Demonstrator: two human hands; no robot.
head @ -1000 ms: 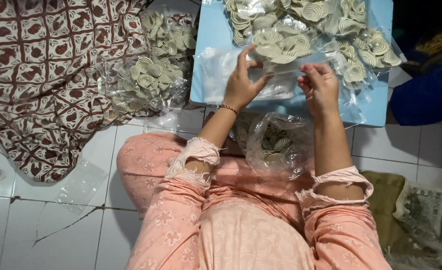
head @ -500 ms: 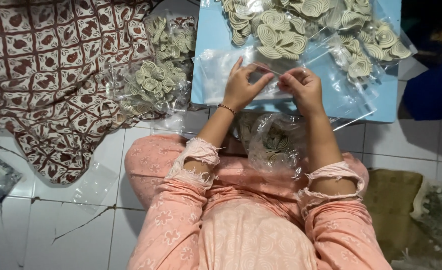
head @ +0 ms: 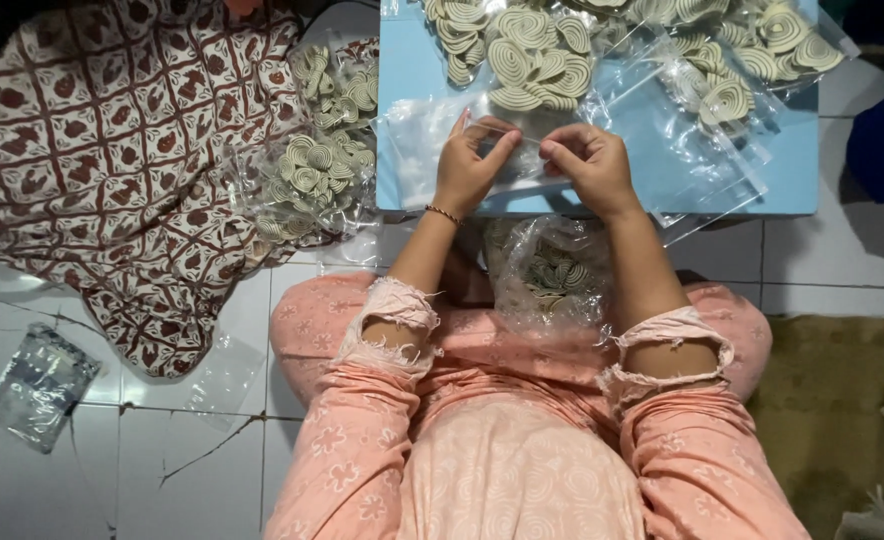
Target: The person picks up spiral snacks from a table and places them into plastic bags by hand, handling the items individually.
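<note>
The left hand (head: 470, 165) and right hand (head: 587, 165) each pinch one end of a small clear plastic bag (head: 522, 165), held over the near edge of a blue board (head: 417, 80) strewn with pale spiral crackers (head: 527, 50). Keeping both pinches level and pressing evenly along the opening would likely close it cleanly.

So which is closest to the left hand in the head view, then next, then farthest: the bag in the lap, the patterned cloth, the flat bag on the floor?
1. Bag in the lap, just below the left hand.
2. Patterned cloth, off to the left.
3. Flat bag on the floor, far lower left.
</note>
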